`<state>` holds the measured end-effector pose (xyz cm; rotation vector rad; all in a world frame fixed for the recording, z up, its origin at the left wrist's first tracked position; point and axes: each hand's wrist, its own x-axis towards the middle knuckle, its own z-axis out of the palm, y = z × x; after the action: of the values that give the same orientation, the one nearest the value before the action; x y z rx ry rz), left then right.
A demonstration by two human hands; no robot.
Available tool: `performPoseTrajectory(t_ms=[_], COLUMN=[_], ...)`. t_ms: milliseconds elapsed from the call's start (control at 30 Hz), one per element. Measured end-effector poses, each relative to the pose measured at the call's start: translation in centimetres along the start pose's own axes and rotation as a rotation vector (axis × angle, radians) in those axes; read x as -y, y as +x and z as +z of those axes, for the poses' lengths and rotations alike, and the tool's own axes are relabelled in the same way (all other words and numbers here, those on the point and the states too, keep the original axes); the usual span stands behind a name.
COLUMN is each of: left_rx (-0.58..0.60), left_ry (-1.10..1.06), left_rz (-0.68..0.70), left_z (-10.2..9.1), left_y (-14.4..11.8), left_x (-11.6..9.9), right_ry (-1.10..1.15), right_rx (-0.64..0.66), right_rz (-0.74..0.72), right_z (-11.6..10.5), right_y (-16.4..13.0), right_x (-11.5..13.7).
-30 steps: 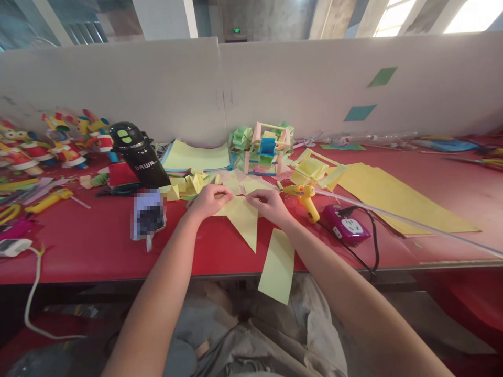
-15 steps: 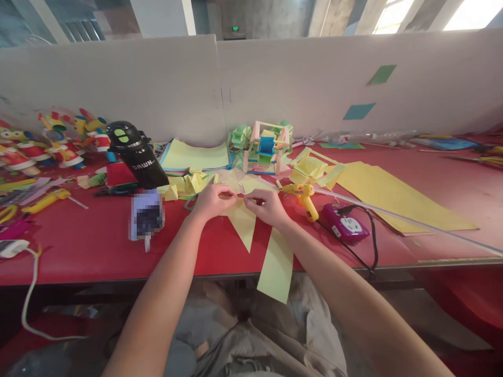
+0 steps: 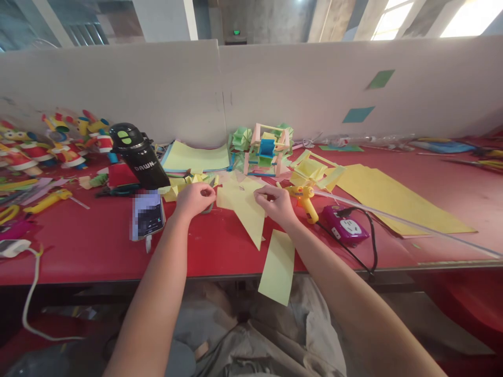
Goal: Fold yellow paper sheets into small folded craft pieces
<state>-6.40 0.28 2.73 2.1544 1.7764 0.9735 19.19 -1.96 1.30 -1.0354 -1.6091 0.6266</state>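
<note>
Pointed yellow paper, apparently partway shaped

At centre frame, the right hand is pinching the paper's right side; the left hand is resting curled at its left, hold unclear. Lower centre, a pale strip is showing no folds.

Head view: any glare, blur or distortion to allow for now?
Head view: upper-right window blown out, phone partly pixelated, far-left figurines soft; head view: outline of the pale yellow paper fairly clear, bottle tilted, perhaps lens stretch.
</note>
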Motion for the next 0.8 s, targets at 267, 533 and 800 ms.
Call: performPoseTrajectory(t_ms=[267, 533, 800], left_rx=[0.135, 0.401, 0.374], left_ry=[-0.444, -0.904, -0.799], left_rz=[-0.067, 0.042, 0.119], left_z=[0.3, 1.1, 2.6], left_y=[0.3, -0.5, -0.3], left_x=[-0.9, -3.1, -2.7], right_ry=[0.08, 0.205, 0.228], right_rx=[-0.081, -0.064, 0.068], right_rz=[0.072, 0.118, 0.112], right_z=[-0.3, 0.7, 1.2], right_y=[0.3, 0.6, 0.3], right_x=[-0.2, -1.1, -0.5])
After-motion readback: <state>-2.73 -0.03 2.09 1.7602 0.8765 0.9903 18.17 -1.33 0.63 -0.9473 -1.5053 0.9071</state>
